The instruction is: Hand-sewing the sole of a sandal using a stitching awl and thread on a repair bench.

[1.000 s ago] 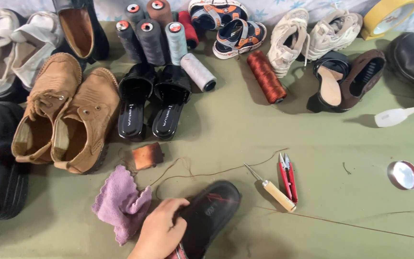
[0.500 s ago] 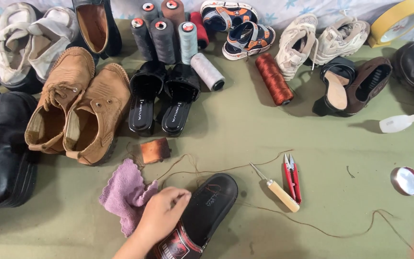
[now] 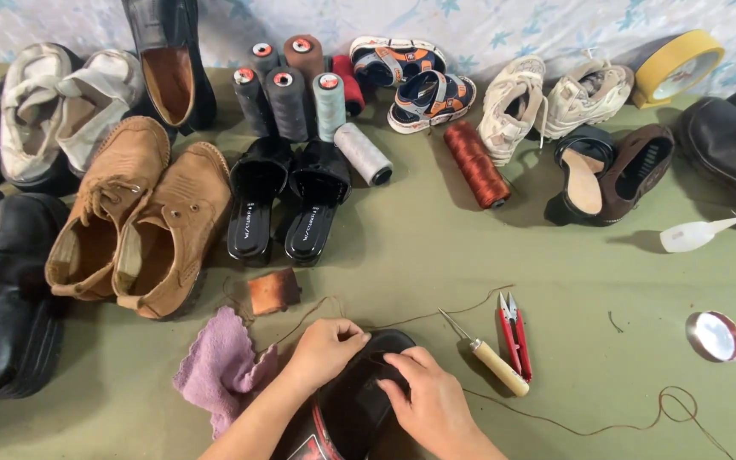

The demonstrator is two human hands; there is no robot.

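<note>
Black slipper (image 3: 359, 400) lies on the green table (image 3: 436, 255) directly below me, toe pointing away. My left hand (image 3: 327, 349) rests on its toe, fingers curled and pinching the brown thread (image 3: 436, 313) at the upper edge. My right hand (image 3: 429, 402) presses on the upper, fingers bent together. Purple cloth (image 3: 219, 366) touches the slipper's left side; awl (image 3: 487, 358) and red snips (image 3: 514, 334) lie just right

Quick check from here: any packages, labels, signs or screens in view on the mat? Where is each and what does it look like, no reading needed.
No packages, signs or screens.
Insole labels: small pale printed marks inside the two black sandals, centre-left.
Spool end labels: round red-and-white discs on top of the upright thread cones at the back.
Shoe insole print: red-and-white patch inside the black shoe, bottom edge, below the left hand.
</note>
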